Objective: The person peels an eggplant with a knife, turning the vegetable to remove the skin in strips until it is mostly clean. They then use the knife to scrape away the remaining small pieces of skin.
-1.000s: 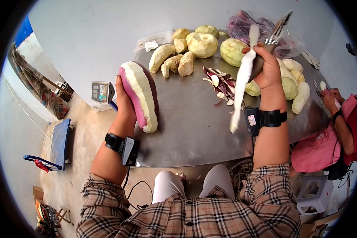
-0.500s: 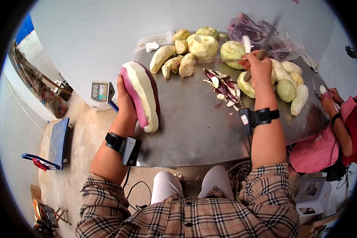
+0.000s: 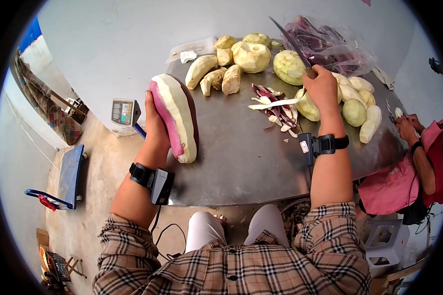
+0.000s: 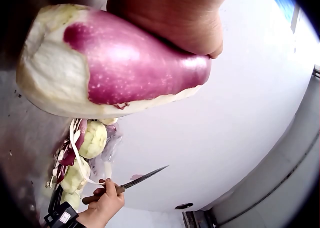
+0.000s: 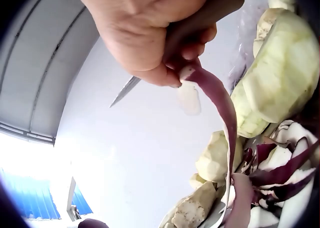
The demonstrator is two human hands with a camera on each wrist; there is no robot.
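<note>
gripping the eggplant [image 3: 174, 118] in my left hand [image 3: 156, 129], over the bench's [image 3: 231, 172] left side, long axis running away from me; my right hand [image 3: 325, 91], well apart rightward, clasps the knife [image 3: 291, 43] and pinches a peel strip [image 3: 278, 103] over the peelings [image 3: 284, 118].

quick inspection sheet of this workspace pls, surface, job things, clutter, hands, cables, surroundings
Surface: metal table, small scraps on it
Job's things: partly peeled purple eggplant; knife; long peel strip
Clutter: peel pile, peeled vegetables, plastic bag
Hands: left hand holds the eggplant; right hand grips the knife and pinches the peel strip
Cables: black cable hangs below the left wrist camera
Surroundings: digital scale, blue platform cart; another person at right
</note>
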